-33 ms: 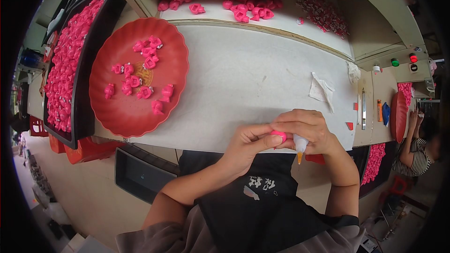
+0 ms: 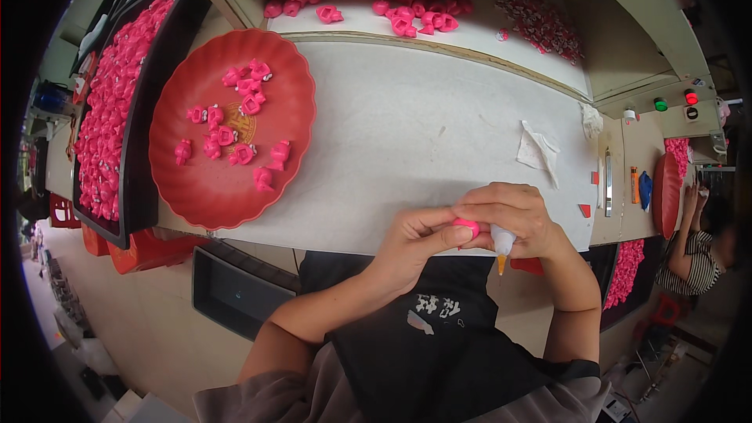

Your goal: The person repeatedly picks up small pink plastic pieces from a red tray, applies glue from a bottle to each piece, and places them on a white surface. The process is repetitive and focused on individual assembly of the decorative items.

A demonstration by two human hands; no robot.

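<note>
Near the front edge of the white-covered table, my left hand pinches a small pink plastic figure part between thumb and fingers. My right hand is closed around a white glue bottle, its amber nozzle pointing down past the table edge. Fingertips of the right hand also touch the pink part, and the two hands meet there. Much of the part is hidden by my fingers. To the left, a red scalloped plate holds several pink figure pieces.
A black tray heaped with pink pieces stands at far left. Behind the table, a shelf bears piles of pink parts and small pieces. A crumpled tissue lies at right. Below is a dark bin. Another person sits far right.
</note>
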